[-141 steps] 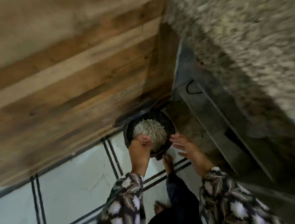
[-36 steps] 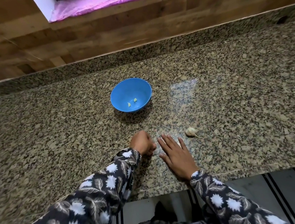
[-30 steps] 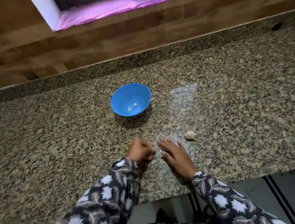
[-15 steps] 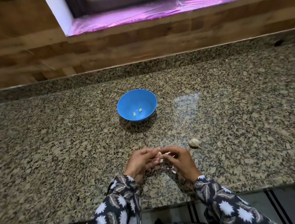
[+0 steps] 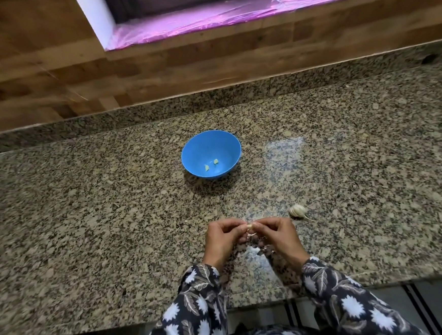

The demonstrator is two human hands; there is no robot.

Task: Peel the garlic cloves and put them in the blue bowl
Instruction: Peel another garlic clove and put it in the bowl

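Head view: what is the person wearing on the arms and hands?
The left sleeve and right sleeve are long, dark, printed with white flowers and pale leaves, reaching the wrists. The left hand and right hand are ungloved.

We see a left sleeve (image 5: 196, 301) and right sleeve (image 5: 339, 303), both long, dark navy, printed with white spiky flowers and grey-brown leaves, reaching the wrists.

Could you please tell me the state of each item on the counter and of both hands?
blue bowl, upright, two peeled cloves inside.
peeled cloves, lying apart on the bowl's bottom.
garlic clove, pinched between both hands, not yet in the bowl.
garlic bulb, lying untouched on the countertop.
left hand, pinches the garlic clove.
right hand, pinches the garlic clove.
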